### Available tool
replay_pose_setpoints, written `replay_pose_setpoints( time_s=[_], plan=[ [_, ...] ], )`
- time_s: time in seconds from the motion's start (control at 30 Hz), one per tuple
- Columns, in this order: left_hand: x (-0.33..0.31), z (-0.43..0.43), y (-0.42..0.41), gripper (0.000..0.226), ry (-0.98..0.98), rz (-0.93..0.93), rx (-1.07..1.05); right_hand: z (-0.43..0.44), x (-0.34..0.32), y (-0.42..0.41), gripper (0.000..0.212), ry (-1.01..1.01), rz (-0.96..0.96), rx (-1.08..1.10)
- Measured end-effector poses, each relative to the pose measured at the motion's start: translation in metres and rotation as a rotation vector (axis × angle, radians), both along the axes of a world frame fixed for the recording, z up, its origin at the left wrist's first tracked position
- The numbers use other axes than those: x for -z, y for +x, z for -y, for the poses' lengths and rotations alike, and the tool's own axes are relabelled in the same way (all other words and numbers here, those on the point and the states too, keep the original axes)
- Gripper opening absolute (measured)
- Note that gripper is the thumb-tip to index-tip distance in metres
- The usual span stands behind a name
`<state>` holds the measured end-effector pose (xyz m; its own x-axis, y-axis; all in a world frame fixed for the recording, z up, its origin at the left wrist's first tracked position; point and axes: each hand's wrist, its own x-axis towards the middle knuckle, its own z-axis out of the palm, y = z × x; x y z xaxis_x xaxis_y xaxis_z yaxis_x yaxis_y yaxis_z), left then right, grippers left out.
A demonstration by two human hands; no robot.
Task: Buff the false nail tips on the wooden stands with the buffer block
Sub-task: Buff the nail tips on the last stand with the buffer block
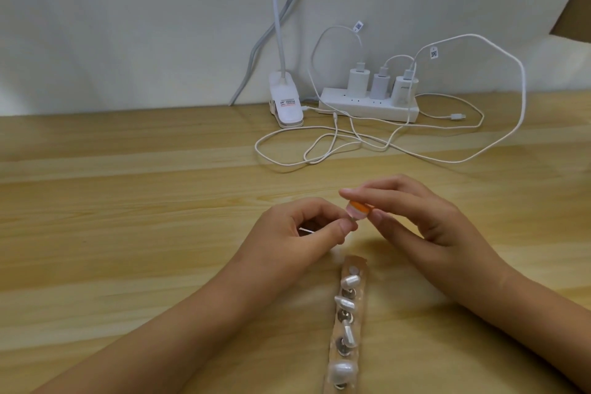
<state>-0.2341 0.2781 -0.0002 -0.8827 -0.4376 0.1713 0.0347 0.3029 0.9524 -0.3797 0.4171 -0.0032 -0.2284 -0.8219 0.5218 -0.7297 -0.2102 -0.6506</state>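
Buffer (360, 210), orange and pink, sits in the grip of the right hand (425, 217), pinched between thumb and fingertips, in the air just beyond the far end of the strip (357, 261). The grip of the left hand (287, 233) pinches a thin stick (307, 231) whose far end touches the buffer; what it carries is too small to tell. Four white tips (350, 280) stand along the strip, which lies on the desk (128, 201) between the forearms. Well beyond the strip lie a power bar (367, 105) and cables (303, 128).

Orange-pink buffer block (455, 210), pearly white nail tips (349, 280)
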Motion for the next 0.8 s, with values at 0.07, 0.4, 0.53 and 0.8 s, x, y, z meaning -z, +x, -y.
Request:
replay_pose_setpoints(
  time_s=[0.07,0.4,0.53,0.8],
  plan=[
    [-0.001,0.0,0.0,0.006,0.007,-0.026,0.011,0.0,-0.001,0.005,0.031,-0.033,-0.076,-0.018],
    [0.0,0.003,0.0,0.002,0.069,-0.031,-0.032,0.002,0.0,0.005,0.032,-0.099,0.058,0.063],
    [0.001,0.004,0.0,0.005,0.067,-0.022,-0.048,0.003,0.0,0.004,0.029,-0.079,0.099,0.105],
    [0.001,0.003,0.0,0.01,0.054,-0.002,-0.058,0.002,0.001,0.0,0.031,-0.07,0.016,0.112]
  ],
)
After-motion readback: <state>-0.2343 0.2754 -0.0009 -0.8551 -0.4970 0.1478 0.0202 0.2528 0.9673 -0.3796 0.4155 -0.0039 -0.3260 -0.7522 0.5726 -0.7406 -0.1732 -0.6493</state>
